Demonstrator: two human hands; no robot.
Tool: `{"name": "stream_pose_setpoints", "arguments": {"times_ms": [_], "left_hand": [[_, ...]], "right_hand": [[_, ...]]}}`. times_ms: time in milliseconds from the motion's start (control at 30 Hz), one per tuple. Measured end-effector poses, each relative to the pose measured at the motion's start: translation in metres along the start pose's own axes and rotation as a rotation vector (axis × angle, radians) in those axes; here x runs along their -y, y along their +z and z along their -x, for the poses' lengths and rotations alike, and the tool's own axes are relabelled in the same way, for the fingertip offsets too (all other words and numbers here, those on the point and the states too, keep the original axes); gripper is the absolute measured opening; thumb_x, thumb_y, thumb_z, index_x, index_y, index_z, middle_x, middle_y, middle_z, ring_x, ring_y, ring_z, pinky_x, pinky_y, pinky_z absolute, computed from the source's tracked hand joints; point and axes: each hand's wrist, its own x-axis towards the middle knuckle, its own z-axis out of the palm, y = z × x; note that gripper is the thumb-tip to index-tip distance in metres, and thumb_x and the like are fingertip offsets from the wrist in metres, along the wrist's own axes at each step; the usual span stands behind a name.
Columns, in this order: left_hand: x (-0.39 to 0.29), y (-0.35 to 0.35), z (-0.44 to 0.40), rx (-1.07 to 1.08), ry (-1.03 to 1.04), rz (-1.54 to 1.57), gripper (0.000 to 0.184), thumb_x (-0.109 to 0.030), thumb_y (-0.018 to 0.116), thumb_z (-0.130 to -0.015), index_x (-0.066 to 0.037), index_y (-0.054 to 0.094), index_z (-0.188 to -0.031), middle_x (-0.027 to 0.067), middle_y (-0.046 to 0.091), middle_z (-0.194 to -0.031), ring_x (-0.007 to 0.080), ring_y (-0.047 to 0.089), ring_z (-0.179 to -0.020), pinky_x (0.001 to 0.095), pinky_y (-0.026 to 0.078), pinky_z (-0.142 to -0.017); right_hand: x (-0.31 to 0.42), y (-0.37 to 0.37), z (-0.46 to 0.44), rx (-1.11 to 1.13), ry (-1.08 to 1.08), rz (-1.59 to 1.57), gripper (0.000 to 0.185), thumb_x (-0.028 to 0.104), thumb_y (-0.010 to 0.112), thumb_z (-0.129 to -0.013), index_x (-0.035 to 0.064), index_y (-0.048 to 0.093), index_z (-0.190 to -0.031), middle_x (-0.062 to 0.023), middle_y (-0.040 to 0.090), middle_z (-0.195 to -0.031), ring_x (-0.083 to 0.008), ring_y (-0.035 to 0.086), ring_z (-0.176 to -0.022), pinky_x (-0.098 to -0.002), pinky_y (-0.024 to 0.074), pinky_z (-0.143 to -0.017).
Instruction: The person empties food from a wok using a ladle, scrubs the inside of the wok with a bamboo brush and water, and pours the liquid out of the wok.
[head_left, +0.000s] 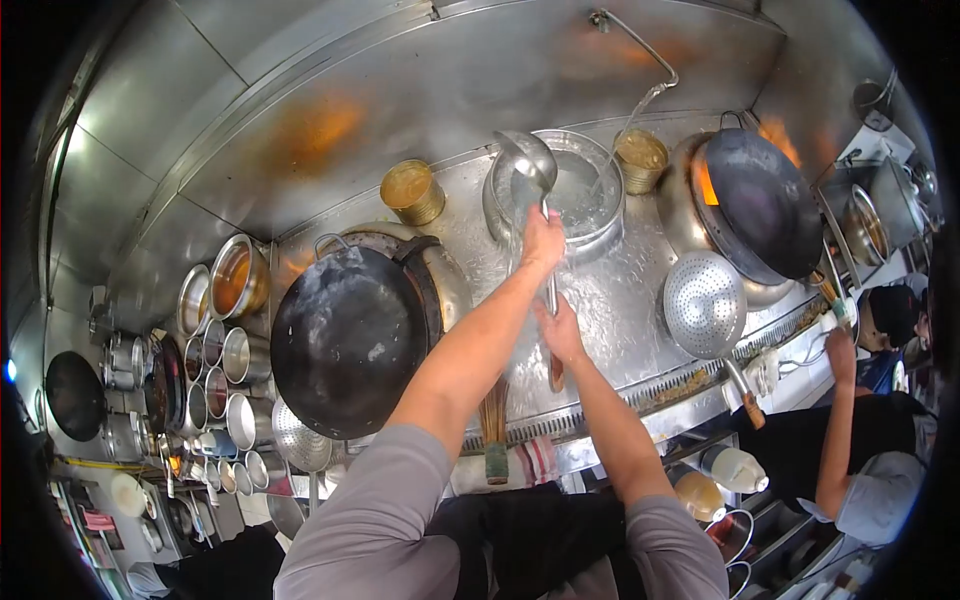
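Gripping a metal ladle (540,162) with left hand (543,242) higher, right hand (562,330) lower; held over a pot (598,243) of water (578,205); perhaps touching its rim, hard to tell.

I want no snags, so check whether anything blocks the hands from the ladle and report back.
Nothing visible does: the left hand and the right hand both grip the ladle by its handle.

A wet steel tabletop (640,300) spans the middle of the frame, carrying a pot (600,242) of water at upper centre, a left tin (420,212) and a right tin (640,184) beside it, a strainer (705,305) at right and a brush (495,420) across the lower-centre front edge
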Motion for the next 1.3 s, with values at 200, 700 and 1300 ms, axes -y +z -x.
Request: {"name": "stream_pose_setpoints", "arguments": {"times_ms": [200,700,1300], "left_hand": [[0.045,-0.041,0.02,0.205,0.467,-0.302,0.058,-0.018,0.066,-0.093,0.001,0.047,-0.144,0.0277,0.057,-0.138,0.0394,0.057,-0.129,0.0451,0.048,-0.102],[0.128,-0.322,0.257,-0.034,-0.097,0.131,0.033,-0.004,0.062,-0.1,0.002,0.058,-0.132,0.0136,0.069,-0.119,0.0188,0.066,-0.111,0.0318,0.053,-0.099],[0.127,-0.342,0.318,-0.162,-0.011,0.116,0.029,-0.005,0.061,-0.1,0.002,0.06,-0.129,0.0135,0.07,-0.117,0.0195,0.068,-0.105,0.0342,0.055,-0.094]], "right_hand": [[0.019,-0.029,-0.015,-0.185,-0.047,0.269,0.031,0.032,0.06,-0.103,0.0056,0.054,-0.118,-0.0322,0.069,-0.089,-0.0549,0.066,-0.086,-0.0605,0.0492,-0.074],[0.152,-0.03,-0.112,0.275,0.374,-0.47,0.018,0.013,0.054,-0.096,0.0096,0.054,-0.078,-0.002,0.05,-0.06,-0.0133,0.046,-0.046,-0.033,0.0397,-0.043],[0.079,-0.048,-0.097,0.256,0.399,-0.359,0.012,0.014,0.056,-0.098,0.0026,0.058,-0.097,-0.0029,0.058,-0.066,-0.0145,0.056,-0.052,-0.0306,0.0464,-0.05]]}}
